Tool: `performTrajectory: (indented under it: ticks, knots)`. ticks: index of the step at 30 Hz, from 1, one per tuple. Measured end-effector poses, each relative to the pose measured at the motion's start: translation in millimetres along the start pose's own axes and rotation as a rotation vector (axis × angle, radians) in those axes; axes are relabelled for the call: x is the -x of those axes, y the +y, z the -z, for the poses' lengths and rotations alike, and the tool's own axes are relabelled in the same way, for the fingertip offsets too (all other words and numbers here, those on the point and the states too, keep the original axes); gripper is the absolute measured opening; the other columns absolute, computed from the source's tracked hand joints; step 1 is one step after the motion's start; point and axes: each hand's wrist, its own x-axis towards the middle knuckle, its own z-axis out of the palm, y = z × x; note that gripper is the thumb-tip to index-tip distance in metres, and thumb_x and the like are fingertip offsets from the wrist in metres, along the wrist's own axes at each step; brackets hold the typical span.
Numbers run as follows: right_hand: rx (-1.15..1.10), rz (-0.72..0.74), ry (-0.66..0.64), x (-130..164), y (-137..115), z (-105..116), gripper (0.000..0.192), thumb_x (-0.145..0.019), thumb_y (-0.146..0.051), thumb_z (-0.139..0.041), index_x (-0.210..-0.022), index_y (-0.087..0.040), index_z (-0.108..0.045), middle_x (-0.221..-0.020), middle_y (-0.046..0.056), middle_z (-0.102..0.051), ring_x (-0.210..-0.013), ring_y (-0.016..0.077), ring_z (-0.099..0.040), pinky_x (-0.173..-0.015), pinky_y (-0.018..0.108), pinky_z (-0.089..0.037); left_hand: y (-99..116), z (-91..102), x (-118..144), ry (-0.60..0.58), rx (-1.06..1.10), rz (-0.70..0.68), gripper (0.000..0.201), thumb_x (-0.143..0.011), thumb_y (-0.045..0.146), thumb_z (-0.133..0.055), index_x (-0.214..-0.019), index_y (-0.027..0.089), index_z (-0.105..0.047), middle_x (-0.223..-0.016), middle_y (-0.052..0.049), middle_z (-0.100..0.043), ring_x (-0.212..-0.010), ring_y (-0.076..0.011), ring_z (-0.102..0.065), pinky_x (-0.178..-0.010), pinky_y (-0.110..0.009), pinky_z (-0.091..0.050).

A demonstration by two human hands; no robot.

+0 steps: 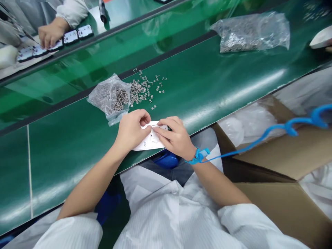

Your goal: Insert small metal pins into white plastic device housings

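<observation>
White plastic makes the panel (149,143) that we have between our two hands, at the near edge of the green counter (207,86). We cannot tell if it lies fully flat or is slightly raised. On its face we see a group of small holes and some dark marks, which are too small for us to read.

Our left hand (132,128) is bent over the left part of the panel, with thumb and forefinger curled toward its middle; whether they pinch a small piece, we cannot tell. Our right hand (176,136) reaches from the right, its fingers slightly spread and their tips on the panel, near the left thumb. On the right wrist we wear a blue strap (198,155), from which a blue cord (269,133) runs to the right.

Just beyond the left hand, an open clear bag (103,95) rests with small metal parts (141,90), many of them spilled to its right. Another clear bag (252,33) lies far right. At far left, a co-worker's hand (50,34) touches a row of dark-edged devices (70,37).
</observation>
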Motion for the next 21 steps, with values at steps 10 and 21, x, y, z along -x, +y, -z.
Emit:
performTrajectory:
  ticks: [10,21]
  knots:
    - [0.024,0.016,-0.015,-0.4,1.9,0.5,0.024,-0.102,-0.025,-0.053,-0.11,-0.029,-0.076,-0.12,0.008,-0.068,-0.114,0.0275,-0.055,-0.092,0.048,-0.043,4.6,1.6,-2.5,-0.047,-0.024,0.011,0.012,-0.068,0.013,-0.064,-0.077,0.02,-0.062,-0.075,0.002,-0.064,-0.07,-0.0154,-0.058,-0.063,-0.028,-0.041]
    - [-0.001,0.079,-0.061,-2.4,5.4,5.8,0.025,-0.1,-0.023,-0.052,-0.113,-0.027,-0.073,-0.12,0.009,-0.067,-0.112,0.0282,-0.056,-0.095,0.05,-0.048,5.1,0.6,-9.2,-0.113,-0.172,-0.078,0.012,-0.067,0.013,-0.062,-0.075,0.021,-0.057,-0.076,0.002,-0.065,-0.069,-0.017,-0.058,-0.061,-0.03,-0.036]
